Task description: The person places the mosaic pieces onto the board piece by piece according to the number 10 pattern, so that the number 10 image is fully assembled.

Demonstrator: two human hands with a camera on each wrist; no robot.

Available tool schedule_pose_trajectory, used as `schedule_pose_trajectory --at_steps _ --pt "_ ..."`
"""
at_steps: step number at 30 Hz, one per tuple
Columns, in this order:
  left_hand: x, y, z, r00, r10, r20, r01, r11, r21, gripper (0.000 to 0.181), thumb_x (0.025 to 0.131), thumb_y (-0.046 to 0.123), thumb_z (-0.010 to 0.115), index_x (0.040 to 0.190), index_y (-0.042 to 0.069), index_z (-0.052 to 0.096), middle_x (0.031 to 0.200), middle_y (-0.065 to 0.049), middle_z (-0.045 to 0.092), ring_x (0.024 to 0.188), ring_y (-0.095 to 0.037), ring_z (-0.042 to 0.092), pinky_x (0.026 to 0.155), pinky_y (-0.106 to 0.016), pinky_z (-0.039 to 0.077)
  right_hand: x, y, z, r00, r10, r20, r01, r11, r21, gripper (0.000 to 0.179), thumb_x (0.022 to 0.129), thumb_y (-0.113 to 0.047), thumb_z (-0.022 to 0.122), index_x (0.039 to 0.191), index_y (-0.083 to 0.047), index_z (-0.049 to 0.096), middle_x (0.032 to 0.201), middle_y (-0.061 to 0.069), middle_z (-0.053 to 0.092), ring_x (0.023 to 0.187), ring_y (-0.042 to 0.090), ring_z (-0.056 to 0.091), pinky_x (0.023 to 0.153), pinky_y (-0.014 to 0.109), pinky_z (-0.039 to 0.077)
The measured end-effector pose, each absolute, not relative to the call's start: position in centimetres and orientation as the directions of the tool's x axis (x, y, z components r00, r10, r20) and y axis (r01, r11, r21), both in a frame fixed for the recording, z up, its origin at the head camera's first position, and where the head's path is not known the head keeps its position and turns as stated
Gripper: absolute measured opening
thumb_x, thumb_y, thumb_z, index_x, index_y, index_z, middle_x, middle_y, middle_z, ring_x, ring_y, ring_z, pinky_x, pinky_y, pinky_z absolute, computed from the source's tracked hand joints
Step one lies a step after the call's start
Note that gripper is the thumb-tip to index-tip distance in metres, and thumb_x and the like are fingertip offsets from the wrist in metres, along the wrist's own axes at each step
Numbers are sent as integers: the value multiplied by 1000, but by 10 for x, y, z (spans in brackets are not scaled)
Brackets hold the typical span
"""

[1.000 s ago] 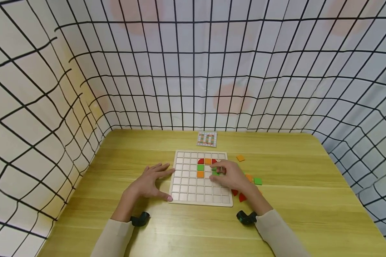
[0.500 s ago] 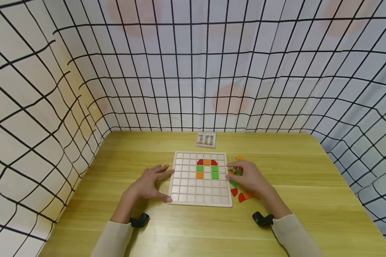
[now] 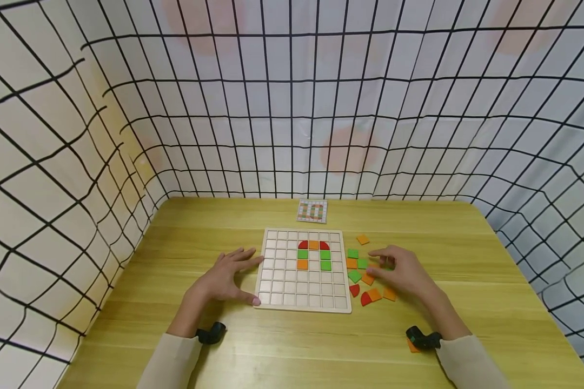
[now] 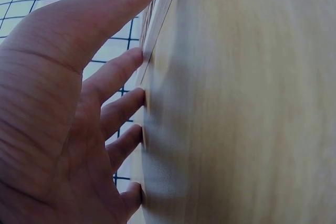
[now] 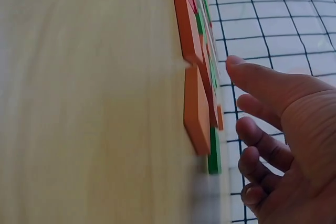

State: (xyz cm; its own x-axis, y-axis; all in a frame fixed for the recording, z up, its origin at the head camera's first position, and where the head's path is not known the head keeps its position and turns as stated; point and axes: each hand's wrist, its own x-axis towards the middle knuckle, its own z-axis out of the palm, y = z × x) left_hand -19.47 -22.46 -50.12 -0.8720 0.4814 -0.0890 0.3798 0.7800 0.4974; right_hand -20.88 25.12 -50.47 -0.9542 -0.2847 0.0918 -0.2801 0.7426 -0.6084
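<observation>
A pale square grid board [image 3: 278,286] lies on the table, bearing an arch of flat tiles: red quarter-rounds [image 3: 303,245] at the two upper corners, an orange square [image 3: 313,245] between them, and green and orange squares down the sides. My left hand [image 3: 226,276] has its fingers spread, with thumb and index finger at the board's left edge. To the board's right, my right hand [image 3: 401,268] hovers over loose tiles with thumb and fingers apart, nothing between them. In the right wrist view the fingers are raised above an orange tile [image 5: 196,109] and a green tile [image 5: 214,150].
A small printed pattern card [image 3: 312,211] lies behind the board. Loose green [image 3: 353,253], orange [image 3: 362,239] and red [image 3: 354,290] tiles are scattered right of it. One orange tile [image 3: 413,346] is partly hidden under the right wrist camera [image 3: 422,338]. Black netting [image 3: 292,146] surrounds the table.
My right hand has moved from the arch's right side, rightward off the board, to above the loose tiles, uncovering the green squares. My left hand has stayed at the board's edge.
</observation>
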Motion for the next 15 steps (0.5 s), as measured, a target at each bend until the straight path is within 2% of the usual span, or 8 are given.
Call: schedule_pose_trajectory --at_steps 8,15 --pt "-194 -224 -500 -870 486 -83 385 775 502 106 66 69 87 156 29 46 170 -7 30 158 -40 21 124 -73 6 -204 269 -509 -937 -340 80 -320 744 -587 46 89 -40 82 123 -10 76 84 0 56 75 14 44 64 25 35" --pt "-195 -224 -500 -871 483 -88 380 776 503 106 67 70 86 157 30 46 170 -7 30 159 -39 19 125 -71 5 -204 277 -513 -937 -342 67 -319 763 -563 38 88 -39 82 118 -15 79 85 -4 56 75 13 45 64 25 37"
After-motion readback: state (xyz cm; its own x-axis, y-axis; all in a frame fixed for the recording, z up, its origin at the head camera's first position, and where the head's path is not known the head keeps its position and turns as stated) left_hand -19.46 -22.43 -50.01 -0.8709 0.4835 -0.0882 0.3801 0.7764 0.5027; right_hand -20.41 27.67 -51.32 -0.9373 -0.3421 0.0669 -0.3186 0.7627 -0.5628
